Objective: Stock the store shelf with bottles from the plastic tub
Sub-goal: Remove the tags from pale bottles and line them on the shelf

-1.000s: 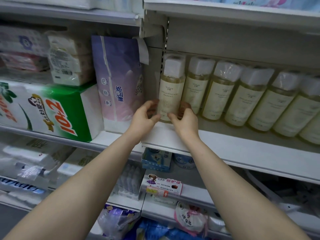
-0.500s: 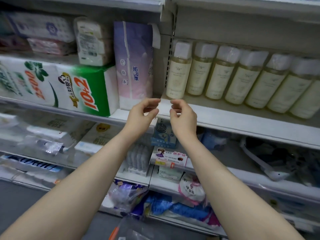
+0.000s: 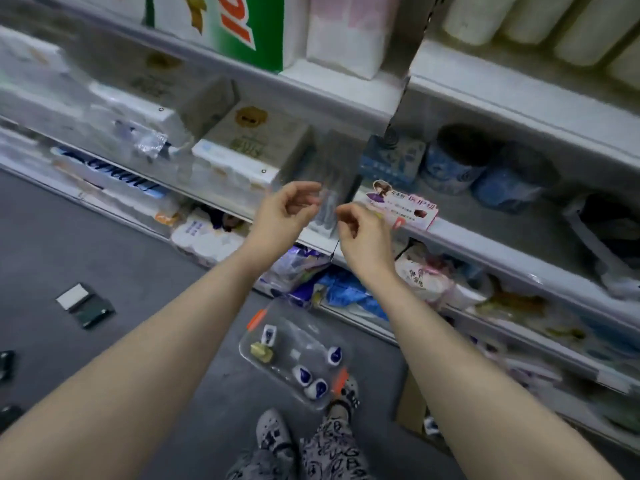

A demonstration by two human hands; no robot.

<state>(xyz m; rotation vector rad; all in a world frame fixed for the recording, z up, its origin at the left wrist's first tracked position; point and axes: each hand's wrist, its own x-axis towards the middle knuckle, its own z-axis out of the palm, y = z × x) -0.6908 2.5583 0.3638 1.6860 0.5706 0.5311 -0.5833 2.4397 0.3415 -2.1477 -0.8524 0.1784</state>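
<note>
A clear plastic tub (image 3: 306, 325) with orange latches lies on the grey floor below my arms. It holds several small bottles with white and blue tops (image 3: 304, 375) and one with a yellowish cap (image 3: 261, 353). The pale bottles standing in a row on the shelf (image 3: 478, 15) show only their lower parts at the top right, above the white shelf edge (image 3: 519, 98). My left hand (image 3: 284, 213) and my right hand (image 3: 363, 233) hang in mid-air in front of the lower shelves, fingers loosely curled, holding nothing.
A green tissue pack (image 3: 239, 26) and a pink pack (image 3: 346, 36) stand left of the bottles. Blue tins (image 3: 453, 164) and packets fill the lower shelves. A small dark and white box (image 3: 85, 304) lies on the floor. My feet (image 3: 273, 434) stand beside the tub.
Both hands have let go of the shelved bottle and dropped away from the shelf. The view has swung down, bringing the floor and the tub into sight.
</note>
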